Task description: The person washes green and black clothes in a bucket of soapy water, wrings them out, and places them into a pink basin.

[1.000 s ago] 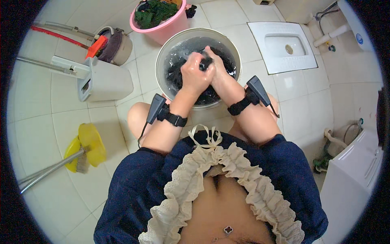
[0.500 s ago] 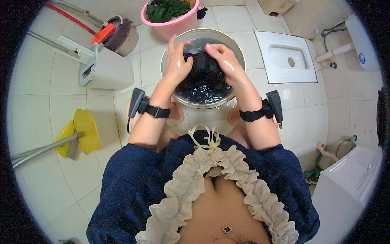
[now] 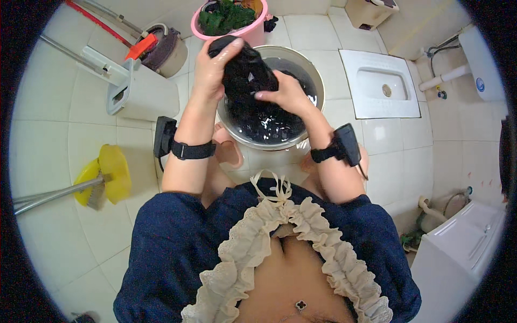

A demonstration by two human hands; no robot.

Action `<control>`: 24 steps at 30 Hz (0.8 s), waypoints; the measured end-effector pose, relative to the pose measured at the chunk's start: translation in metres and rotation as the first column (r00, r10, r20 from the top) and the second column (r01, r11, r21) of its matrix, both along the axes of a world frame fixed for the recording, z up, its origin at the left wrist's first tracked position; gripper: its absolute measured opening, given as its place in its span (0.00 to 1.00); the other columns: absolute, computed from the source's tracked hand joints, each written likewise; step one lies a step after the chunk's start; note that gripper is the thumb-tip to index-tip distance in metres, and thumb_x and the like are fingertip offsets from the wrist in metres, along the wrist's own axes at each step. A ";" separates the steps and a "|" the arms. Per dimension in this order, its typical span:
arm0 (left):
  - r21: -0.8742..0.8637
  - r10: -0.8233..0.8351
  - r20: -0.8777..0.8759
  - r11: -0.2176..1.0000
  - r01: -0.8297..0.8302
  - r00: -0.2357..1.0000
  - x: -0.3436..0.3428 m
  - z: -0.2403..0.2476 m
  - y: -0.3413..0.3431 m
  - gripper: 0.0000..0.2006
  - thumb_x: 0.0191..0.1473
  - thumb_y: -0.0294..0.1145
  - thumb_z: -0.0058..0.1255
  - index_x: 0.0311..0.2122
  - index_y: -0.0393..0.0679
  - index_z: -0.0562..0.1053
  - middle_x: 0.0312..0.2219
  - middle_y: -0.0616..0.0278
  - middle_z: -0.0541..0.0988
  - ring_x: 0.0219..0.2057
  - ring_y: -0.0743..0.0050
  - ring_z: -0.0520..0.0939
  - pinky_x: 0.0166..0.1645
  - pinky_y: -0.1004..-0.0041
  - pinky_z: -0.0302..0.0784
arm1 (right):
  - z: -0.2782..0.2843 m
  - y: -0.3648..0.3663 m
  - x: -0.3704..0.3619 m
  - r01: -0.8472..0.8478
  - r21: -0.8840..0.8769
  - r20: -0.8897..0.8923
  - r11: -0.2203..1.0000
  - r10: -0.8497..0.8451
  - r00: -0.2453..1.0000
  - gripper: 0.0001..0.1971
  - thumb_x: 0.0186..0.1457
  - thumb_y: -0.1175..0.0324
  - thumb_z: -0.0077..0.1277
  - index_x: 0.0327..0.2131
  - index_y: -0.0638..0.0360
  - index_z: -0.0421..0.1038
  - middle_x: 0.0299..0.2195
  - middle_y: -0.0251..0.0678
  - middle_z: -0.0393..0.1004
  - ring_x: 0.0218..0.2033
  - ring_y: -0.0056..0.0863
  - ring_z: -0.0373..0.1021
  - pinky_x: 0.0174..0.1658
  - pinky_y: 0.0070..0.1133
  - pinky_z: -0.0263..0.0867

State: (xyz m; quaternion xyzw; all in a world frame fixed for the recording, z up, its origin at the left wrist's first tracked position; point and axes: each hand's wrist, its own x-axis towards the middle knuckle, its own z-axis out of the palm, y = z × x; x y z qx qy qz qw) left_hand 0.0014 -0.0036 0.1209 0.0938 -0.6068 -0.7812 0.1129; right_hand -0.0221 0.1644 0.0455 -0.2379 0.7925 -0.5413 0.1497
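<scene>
Looking down now on pale floor tiles [image 3: 382, 134], over to light tiled walls [image 3: 40, 145], past a white squat toilet [image 3: 379, 86], all brightly lit.

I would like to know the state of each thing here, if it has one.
left hand: closed on the black cloth
right hand: holding the same cloth, from the other side
black cloth: bunched, lifted, wet-looking
basin: uncovered, with water and dark fabric inside
pink bucket: uncovered, filled with clothes
squat toilet: uncovered
</scene>
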 end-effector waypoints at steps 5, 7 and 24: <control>0.501 0.037 0.158 0.858 -0.112 0.987 -0.002 -0.041 -0.021 0.09 0.43 0.27 0.49 0.32 0.37 0.71 0.26 0.59 0.76 0.27 0.69 0.76 0.33 0.71 0.72 | 0.030 0.013 -0.006 0.191 -0.375 0.309 0.907 -0.072 0.948 0.12 0.40 0.73 0.55 0.32 0.65 0.69 0.20 0.33 0.71 0.22 0.17 0.66 0.24 0.17 0.61; 0.504 0.037 0.193 0.853 -0.132 0.980 -0.004 -0.075 -0.020 0.09 0.43 0.25 0.46 0.33 0.37 0.70 0.29 0.57 0.76 0.29 0.67 0.76 0.37 0.69 0.72 | 0.040 0.015 -0.002 0.190 -0.474 0.412 0.860 0.025 0.911 0.17 0.42 0.75 0.53 0.39 0.63 0.65 0.25 0.32 0.69 0.21 0.15 0.64 0.20 0.12 0.55; -0.775 -0.062 -0.422 0.542 -0.325 0.904 -0.004 -0.078 0.082 0.07 0.41 0.28 0.49 0.16 0.39 0.68 0.15 0.53 0.71 0.17 0.55 0.73 0.22 0.67 0.69 | -0.046 -0.035 -0.014 0.774 -0.459 0.867 0.436 0.033 0.497 0.13 0.52 0.59 0.41 0.23 0.58 0.64 0.21 0.30 0.62 0.24 0.23 0.60 0.28 0.22 0.59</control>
